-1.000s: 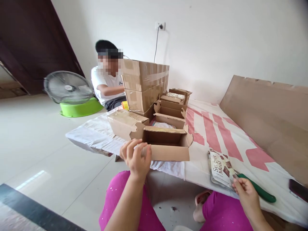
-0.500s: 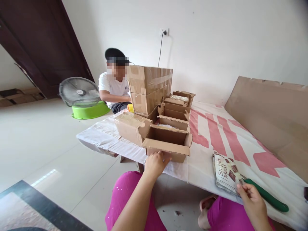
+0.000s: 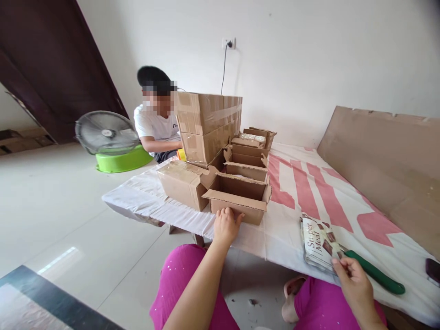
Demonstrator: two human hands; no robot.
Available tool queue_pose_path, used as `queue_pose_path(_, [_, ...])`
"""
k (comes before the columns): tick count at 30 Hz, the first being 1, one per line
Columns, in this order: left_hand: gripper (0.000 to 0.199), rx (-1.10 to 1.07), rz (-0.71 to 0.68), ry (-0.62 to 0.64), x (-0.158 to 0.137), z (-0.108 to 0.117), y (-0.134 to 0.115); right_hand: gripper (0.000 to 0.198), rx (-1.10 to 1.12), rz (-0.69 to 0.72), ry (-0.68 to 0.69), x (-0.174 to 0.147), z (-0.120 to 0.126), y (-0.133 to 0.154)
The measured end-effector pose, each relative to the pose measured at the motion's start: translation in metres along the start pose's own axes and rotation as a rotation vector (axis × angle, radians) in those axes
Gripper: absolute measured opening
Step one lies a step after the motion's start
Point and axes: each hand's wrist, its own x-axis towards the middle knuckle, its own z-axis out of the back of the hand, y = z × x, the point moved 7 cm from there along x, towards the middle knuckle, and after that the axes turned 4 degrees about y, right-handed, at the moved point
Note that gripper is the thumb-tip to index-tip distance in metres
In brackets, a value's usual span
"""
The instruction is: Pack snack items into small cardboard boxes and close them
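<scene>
The left hand lies against the near wall of the nearest open box, fingers side by side and thumb spread to the right, closed around nothing; how firmly it presses cannot be told. That box sits just inside the near edge of the cloth-covered table, its near flap folded outward above the fingers. On its left, a closed box stands close beside it; on its far side, another open box leaves little room. To the right, a broad stretch of white and red cloth separates it from a printed packet on a small pile at the near edge. The right hand pinches this packet's near right corner between thumb and finger. A green handle extends rightward just beyond that hand, its other end hidden by the packet and fingers. A cardboard sheet bounds the far right side, cut off by the frame, as is a dark object. The near flap hides the nearest box's floor; a whitish sliver behind it is hard to make out. Taped cartons block the co-worker's hands almost wholly.
</scene>
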Motion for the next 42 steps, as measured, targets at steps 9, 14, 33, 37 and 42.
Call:
queue_pose_path(9, [0.024, -0.031, -0.074, 0.019, 0.011, -0.009, -0.009, 0.042, -0.006, 0.032, 0.000, -0.002, -0.001, 0.004])
queue_pose_path(14, [0.022, -0.027, -0.119, 0.045, 0.012, -0.011, -0.018, 0.042, 0.002, 0.038, -0.004, -0.003, 0.001, 0.008])
queue_pose_path(33, [0.018, -0.006, -0.027, 0.244, 0.021, -0.012, -0.017, 0.035, -0.035, 0.229, 0.300, 0.128, -0.013, 0.132])
queue_pose_path(37, [0.022, -0.047, 0.005, 0.290, 0.024, -0.015, -0.010, 0.036, -0.263, 0.428, 0.332, 0.244, -0.093, 0.198])
queue_pose_path(42, [0.012, -0.168, -0.031, 0.181, -0.002, -0.054, 0.018, 0.075, -0.544, 0.489, 0.428, 0.359, -0.210, 0.238])
